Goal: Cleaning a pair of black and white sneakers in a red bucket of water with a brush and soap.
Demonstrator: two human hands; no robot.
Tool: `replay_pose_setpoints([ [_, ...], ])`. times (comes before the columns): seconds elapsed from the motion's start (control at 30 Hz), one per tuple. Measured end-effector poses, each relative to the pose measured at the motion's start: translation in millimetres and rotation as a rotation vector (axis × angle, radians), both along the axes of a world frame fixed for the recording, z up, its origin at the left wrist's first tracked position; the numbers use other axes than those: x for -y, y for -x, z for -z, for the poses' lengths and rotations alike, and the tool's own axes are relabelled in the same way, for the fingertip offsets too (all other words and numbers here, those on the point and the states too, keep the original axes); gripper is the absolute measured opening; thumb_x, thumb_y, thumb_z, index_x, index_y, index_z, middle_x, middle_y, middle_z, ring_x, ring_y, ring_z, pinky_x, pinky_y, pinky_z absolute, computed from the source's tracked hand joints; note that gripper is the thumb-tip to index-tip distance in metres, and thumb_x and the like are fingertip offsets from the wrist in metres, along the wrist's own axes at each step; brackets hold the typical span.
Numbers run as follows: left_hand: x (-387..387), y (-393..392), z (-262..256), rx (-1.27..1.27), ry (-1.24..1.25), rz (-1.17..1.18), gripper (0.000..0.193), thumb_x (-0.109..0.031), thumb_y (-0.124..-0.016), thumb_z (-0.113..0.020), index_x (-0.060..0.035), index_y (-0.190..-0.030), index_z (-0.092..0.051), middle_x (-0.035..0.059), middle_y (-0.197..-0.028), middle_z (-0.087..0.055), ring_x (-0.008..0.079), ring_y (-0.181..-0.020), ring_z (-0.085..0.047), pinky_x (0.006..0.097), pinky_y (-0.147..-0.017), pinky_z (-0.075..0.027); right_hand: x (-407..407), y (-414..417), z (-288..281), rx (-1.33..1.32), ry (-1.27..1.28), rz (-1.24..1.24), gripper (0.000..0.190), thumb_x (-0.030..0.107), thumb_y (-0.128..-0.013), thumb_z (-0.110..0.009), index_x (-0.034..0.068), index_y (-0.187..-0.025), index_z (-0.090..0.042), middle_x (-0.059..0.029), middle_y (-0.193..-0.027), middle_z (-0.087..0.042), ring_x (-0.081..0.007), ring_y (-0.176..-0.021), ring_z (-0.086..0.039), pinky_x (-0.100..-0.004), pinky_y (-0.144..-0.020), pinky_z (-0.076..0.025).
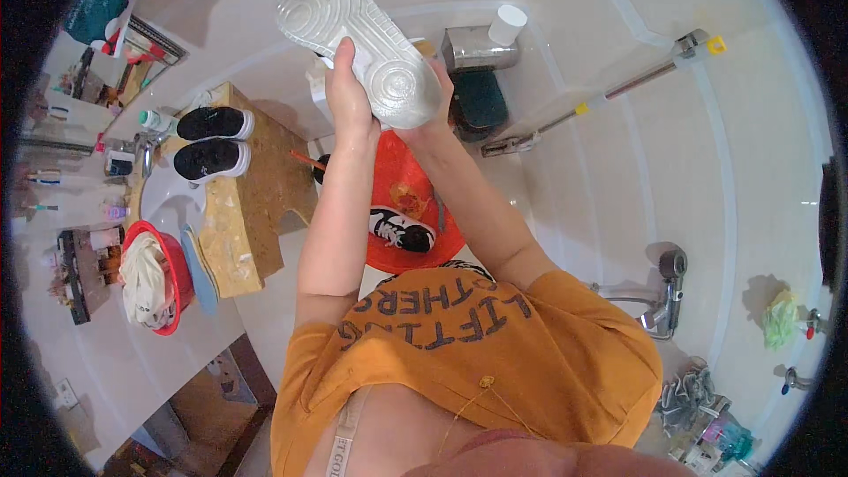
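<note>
Both hands hold up a shoe (371, 53), its pale, ridged, wet-looking sole turned towards the camera. My left hand (348, 93) grips its left edge, with the thumb on the sole near the middle. My right hand (438, 96) is around the right edge by the rounded end nearer me; most of its fingers are hidden behind the shoe. Below the hands is a red plastic basin (404, 165), and a black-and-white lace-up sneaker (403, 228) lies in it on its side.
Two black shoes with white soles (211, 140) rest on the washbasin counter (225, 238) at left. Beside them are blue insoles (200, 268) and a red basin (177, 298) with pale cloth. A dark green bin (478, 103) stands beyond; a mop (596, 99) leans on the right wall.
</note>
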State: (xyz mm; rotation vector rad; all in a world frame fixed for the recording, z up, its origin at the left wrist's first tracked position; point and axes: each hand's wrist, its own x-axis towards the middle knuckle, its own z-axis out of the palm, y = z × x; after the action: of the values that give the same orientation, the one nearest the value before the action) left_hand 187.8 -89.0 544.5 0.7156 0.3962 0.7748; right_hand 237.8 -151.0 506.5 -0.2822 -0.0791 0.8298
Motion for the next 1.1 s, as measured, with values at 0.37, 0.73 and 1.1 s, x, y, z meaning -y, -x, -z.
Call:
replay_pose_setpoints([
  [0.37, -38.0, 21.7, 50.8, -0.306, 0.073, 0.374, 0.053, -0.036, -0.088, -0.057, -0.0001, -0.125, -0.046, 0.0113, -0.114, -0.058, 0.0204, -0.100, -0.058, 0.0329, -0.086, -0.047, 29.7, 15.2, 33.7, 1.491, 0.884, 0.618, 0.022, 0.021, -0.083, -0.061, 0.000, -0.075, -0.058, -0.0111, -0.066, -0.059, -0.0164, -0.057, -0.054, -0.0321, -0.055, -0.043],
  [0.73, -60.4, 44.7, 90.5, -0.278, -0.062, 0.372, 0.060, -0.025, -0.083, -0.065, 0.0065, -0.127, -0.041, 0.0151, -0.117, -0.056, 0.0227, -0.101, -0.059, 0.0338, -0.086, -0.047, 57.5, -42.3, 22.7, 1.475, 0.798, 0.000, 0.018, 0.018, -0.079, -0.065, 0.004, -0.085, -0.055, -0.0075, -0.079, -0.057, -0.0192, -0.071, -0.058, -0.0326, -0.067, -0.048],
  [1.1, -51.0, 44.9, 78.1, -0.390, 0.235, 0.619, 0.043, -0.031, -0.089, -0.056, -0.0028, -0.120, -0.052, 0.0114, -0.110, -0.063, 0.0237, -0.095, -0.063, 0.0352, -0.084, -0.051, 52.0, -75.5, 54.0, 1.646, 1.092, 0.515, 0.022, 0.026, -0.074, -0.068, 0.011, -0.089, -0.062, -0.0118, -0.097, -0.057, -0.0314, -0.095, -0.054, -0.0415, -0.079, -0.043],
])
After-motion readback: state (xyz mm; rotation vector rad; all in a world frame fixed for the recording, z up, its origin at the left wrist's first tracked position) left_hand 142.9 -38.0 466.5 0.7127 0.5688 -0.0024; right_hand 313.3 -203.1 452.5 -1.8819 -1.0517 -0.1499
